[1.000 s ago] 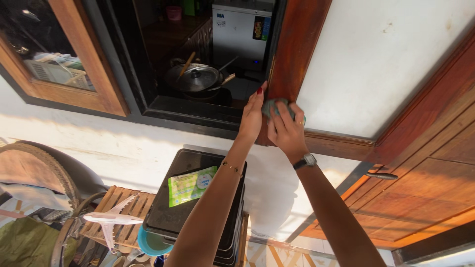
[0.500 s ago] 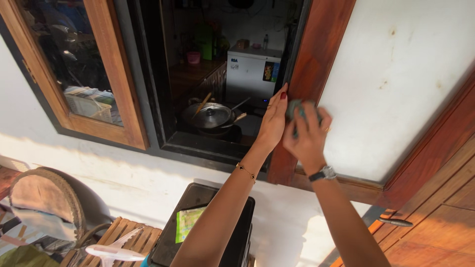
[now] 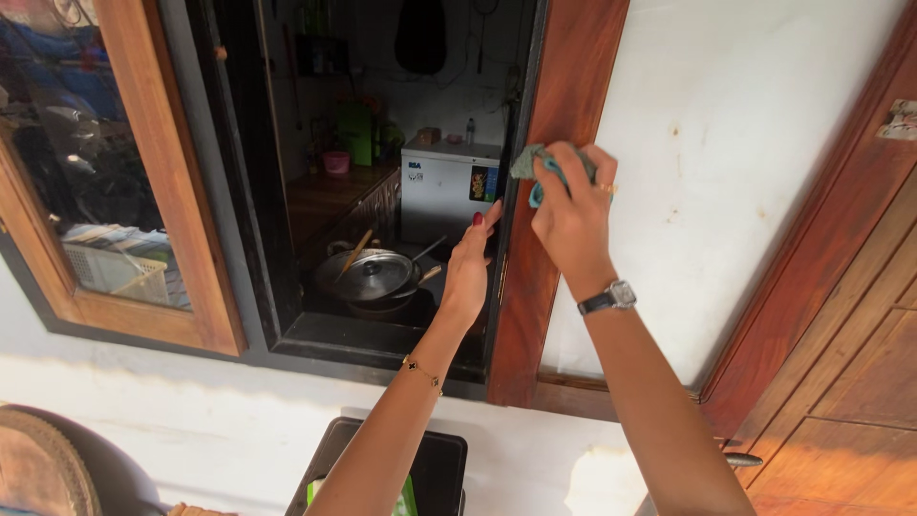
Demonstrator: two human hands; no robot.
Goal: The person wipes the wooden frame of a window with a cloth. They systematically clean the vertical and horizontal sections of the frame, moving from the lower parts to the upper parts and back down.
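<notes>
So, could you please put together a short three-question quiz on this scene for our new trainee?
1. True or false: the right hand presses a crumpled blue-green cloth against the reddish wooden frame.
2. What does the left hand do? A) grips the cloth B) rests against the frame's inner edge C) lifts the pan lid
3. Fill in: through the open window, a pan with a glass lid sits in front of a white ______.

Key: 1 true; 2 B; 3 small fridge.
</notes>
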